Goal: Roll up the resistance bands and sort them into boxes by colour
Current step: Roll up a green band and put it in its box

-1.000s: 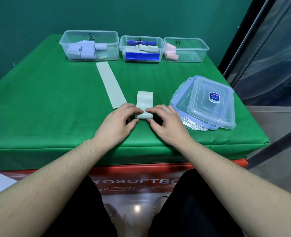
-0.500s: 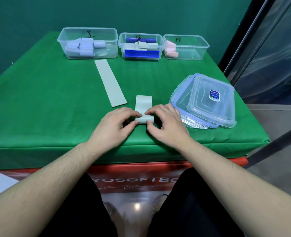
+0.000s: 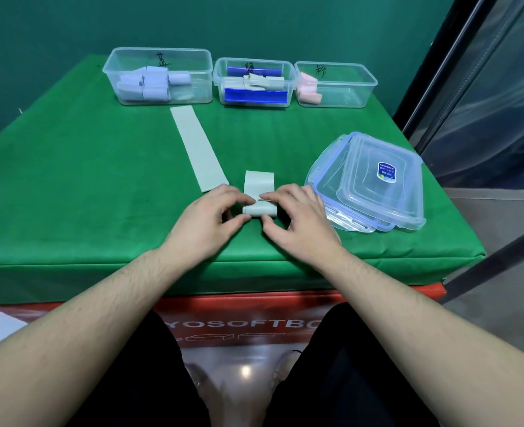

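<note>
A pale green band [image 3: 259, 192] lies on the green table [image 3: 69, 186], its near end wound into a roll. My left hand [image 3: 206, 223] pinches the roll's left end and my right hand [image 3: 300, 223] pinches its right end. A short flat tail sticks out beyond my fingers. A second pale green band [image 3: 198, 147] lies flat to the left. At the back stand three clear boxes: the left box [image 3: 159, 76] with lilac rolls, the middle box [image 3: 254, 82] with pale green rolls and blue bands, the right box [image 3: 336, 84] with pink rolls.
A stack of clear lids [image 3: 374, 183] with blue seals lies right of my right hand, close to the table's right edge. The table's front edge runs just under my wrists. A dark frame and plastic sheeting [image 3: 485, 97] stand at the right.
The roll has grown and the flat tail beyond my fingers has shortened. Both hands have stayed on the roll's ends, shifting slightly away from me.
</note>
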Demonstrator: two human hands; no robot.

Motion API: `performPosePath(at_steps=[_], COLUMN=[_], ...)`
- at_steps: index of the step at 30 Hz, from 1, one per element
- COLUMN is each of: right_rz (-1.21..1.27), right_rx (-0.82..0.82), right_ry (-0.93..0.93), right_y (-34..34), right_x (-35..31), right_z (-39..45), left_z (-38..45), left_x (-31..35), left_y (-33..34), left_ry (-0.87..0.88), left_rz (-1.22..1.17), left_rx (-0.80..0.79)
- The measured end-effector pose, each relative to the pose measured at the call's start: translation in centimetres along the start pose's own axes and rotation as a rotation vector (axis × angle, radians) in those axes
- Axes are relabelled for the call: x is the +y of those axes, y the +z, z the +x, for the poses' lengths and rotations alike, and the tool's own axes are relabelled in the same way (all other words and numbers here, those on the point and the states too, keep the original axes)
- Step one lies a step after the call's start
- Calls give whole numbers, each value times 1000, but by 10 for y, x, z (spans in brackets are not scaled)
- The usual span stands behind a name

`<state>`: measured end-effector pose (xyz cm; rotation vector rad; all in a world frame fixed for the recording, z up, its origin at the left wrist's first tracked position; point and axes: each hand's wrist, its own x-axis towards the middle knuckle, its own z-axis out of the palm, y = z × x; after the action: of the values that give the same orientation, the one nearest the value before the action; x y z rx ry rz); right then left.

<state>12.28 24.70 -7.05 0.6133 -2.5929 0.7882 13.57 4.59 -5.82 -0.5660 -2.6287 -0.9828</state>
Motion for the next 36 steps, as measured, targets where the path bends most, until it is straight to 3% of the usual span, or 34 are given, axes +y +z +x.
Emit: performPosePath(at_steps=[26,36], right_rz=[122,6], right_rx=[-1,39], right_ry=[-3,-57], right_y=[-5,-5], right_x=[-2,-5], right_z=[-3,-4], left_z=[-5,-2], left_x=[3,-2], left_y=[-4,-5], left_ry=[-15,-4], left_rz=[-55,-124], left_rx=[-12,-84])
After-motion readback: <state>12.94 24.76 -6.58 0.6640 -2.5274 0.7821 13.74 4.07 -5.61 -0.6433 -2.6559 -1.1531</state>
